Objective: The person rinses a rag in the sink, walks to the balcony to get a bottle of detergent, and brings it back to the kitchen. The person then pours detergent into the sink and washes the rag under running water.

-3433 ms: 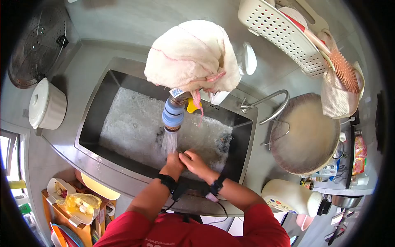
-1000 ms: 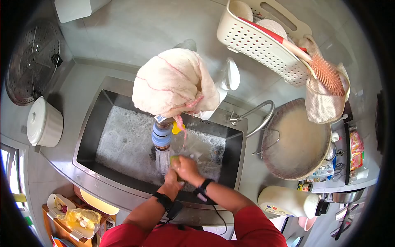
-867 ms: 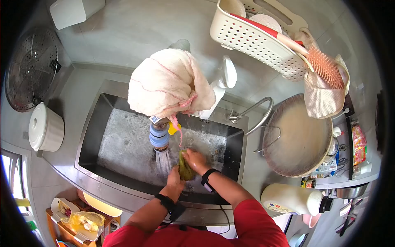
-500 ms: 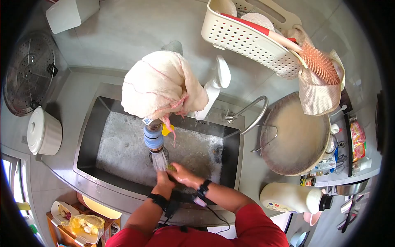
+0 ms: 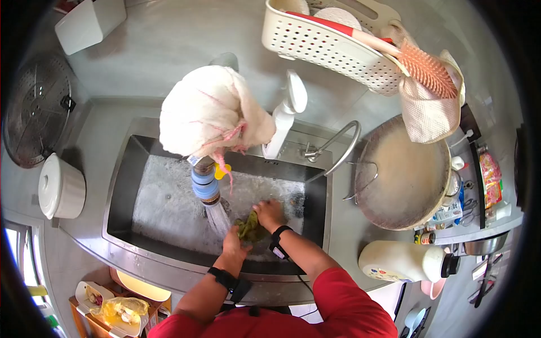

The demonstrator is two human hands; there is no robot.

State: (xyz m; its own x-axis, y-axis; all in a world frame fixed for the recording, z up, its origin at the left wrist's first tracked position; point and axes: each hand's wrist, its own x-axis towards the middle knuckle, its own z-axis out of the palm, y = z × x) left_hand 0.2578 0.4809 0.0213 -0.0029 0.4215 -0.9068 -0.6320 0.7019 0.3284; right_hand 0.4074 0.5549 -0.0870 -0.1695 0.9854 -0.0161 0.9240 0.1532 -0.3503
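A crumpled olive-green bundle (image 5: 248, 227) hangs between my hands over the sink; I cannot tell whether it is leaves or cloth. My left hand (image 5: 233, 243) grips its lower left side, close to the water stream (image 5: 216, 218). On the upper right side, my right hand (image 5: 269, 215) has its fingers closed on the bundle's edge. Water pours from a faucet with a blue sleeve (image 5: 205, 183), partly hidden by a white cloth (image 5: 208, 112) draped over it. Foamy water covers the bottom of the sink (image 5: 127, 186).
A curved metal spout (image 5: 345, 147) and a white spray bottle (image 5: 285, 115) stand behind the sink. To the right are a large round pan (image 5: 403, 174) and a big white jug (image 5: 403, 261). A lidded white pot (image 5: 62, 186) is at left; a perforated basket (image 5: 332, 50) hangs above.
My hands have moved apart, the right one up and to the right. The green bundle, mostly hidden before, now shows spread between them, right of the water stream.
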